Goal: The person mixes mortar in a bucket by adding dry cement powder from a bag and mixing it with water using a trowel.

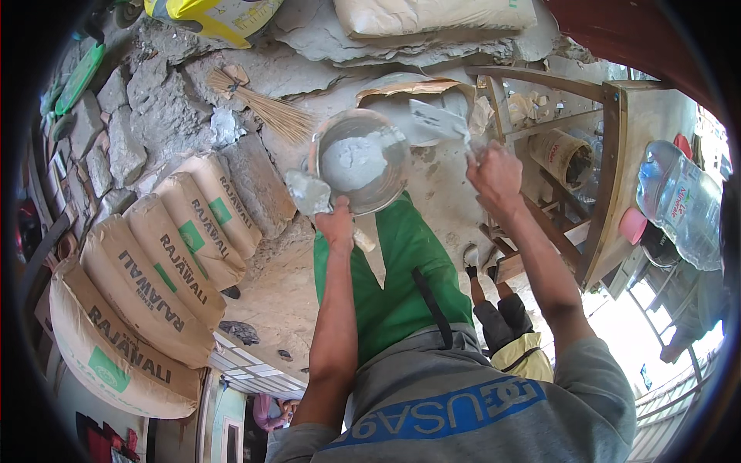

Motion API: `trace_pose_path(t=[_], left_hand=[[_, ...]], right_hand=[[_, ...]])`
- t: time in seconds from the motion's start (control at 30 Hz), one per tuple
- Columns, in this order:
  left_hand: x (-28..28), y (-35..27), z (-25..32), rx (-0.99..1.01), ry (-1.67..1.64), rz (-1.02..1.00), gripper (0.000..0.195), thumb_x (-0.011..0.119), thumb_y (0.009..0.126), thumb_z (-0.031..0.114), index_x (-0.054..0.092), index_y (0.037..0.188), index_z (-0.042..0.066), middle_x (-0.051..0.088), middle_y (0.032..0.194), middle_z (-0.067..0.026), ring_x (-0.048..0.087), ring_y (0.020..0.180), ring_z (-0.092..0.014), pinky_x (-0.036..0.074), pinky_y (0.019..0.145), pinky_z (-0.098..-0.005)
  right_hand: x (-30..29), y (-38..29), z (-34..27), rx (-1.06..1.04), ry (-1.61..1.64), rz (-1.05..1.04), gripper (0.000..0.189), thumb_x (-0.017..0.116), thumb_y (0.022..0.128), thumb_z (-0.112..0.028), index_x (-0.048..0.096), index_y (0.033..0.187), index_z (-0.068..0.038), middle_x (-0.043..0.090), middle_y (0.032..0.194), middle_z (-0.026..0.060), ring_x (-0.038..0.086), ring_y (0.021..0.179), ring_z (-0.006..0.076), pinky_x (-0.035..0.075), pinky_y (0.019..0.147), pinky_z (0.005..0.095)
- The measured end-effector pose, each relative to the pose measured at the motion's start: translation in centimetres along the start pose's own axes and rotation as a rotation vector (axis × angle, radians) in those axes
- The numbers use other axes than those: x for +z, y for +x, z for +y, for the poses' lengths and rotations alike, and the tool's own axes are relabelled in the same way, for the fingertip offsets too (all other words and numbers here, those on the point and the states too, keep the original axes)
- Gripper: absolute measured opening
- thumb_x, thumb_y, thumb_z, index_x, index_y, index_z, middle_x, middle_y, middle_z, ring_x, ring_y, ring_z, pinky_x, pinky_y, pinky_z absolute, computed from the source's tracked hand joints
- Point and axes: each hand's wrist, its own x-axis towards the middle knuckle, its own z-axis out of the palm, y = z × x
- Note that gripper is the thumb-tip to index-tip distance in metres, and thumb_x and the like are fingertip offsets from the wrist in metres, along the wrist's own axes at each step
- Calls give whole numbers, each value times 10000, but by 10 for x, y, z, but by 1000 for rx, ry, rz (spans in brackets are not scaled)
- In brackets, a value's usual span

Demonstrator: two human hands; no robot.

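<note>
A round bucket point(396, 179) holding pale grey cement powder point(354, 162) is in front of my legs. At its near left rim, my left hand point(337, 226) is closed around what looks like a cement-coated trowel point(310, 192), its pale handle end showing below the fist. Whether these fingers also grip the rim cannot be told. To the right of the bucket, my right hand point(495, 176) grips another trowel point(438, 120), its grey-smeared blade pointing left. Behind that blade lies a torn-open paper cement sack point(414, 87) with grey powder inside.
Several full cement sacks point(173, 263) stand in a row at left. A stick broom point(263, 107) lies on broken concrete slabs point(162, 98). At right stands a wooden table point(605, 185) with a large plastic water bottle point(674, 199). Another person's legs point(501, 312) show behind me.
</note>
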Motion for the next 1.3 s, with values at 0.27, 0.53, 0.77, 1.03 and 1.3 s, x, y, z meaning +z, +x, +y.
trace_pose_path(t=[0.27, 0.53, 0.77, 1.03, 1.3], left_hand=[[-53, 11, -2, -70, -20, 59, 270, 754, 889, 37, 646, 1135, 11, 667, 967, -35, 630, 760, -146, 540, 642, -319], [-89, 19, -22, -183, -14, 111, 382, 772, 882, 70, 582, 1210, 19, 648, 1023, -43, 624, 827, -168, 525, 716, -377], [-76, 12, -25, -45, 1, 156, 282, 757, 903, 55, 638, 1154, 2, 677, 957, -34, 642, 770, -150, 545, 658, -332], [-53, -11, -9, 20, -56, 85, 392, 767, 883, 78, 604, 1233, 16, 655, 1066, -56, 648, 878, -166, 556, 710, -376], [-21, -20, 14, -40, 14, 17, 461, 802, 851, 119, 607, 1248, -11, 643, 1119, -87, 646, 878, -196, 581, 703, -393]], right_hand=[[124, 118, 22, 163, -156, -368, 311, 700, 878, -240, 795, 1089, -32, 778, 1185, 228, 760, 1099, 389, 607, 955, 496], [181, 146, 3, 74, -33, -439, 445, 707, 865, -316, 780, 1208, -41, 755, 1274, 237, 740, 1181, 385, 577, 1050, 490], [217, 149, -18, 152, 177, -431, 492, 720, 826, -370, 755, 1076, 53, 764, 1140, 309, 744, 1106, 444, 589, 1001, 508], [206, 120, 33, 190, 453, -478, 543, 679, 831, -399, 767, 1063, 85, 757, 1114, 338, 743, 1106, 457, 580, 981, 504], [81, 37, 29, 110, 686, -319, 379, 716, 875, -366, 825, 1050, -49, 773, 1023, 285, 762, 992, 426, 587, 898, 486]])
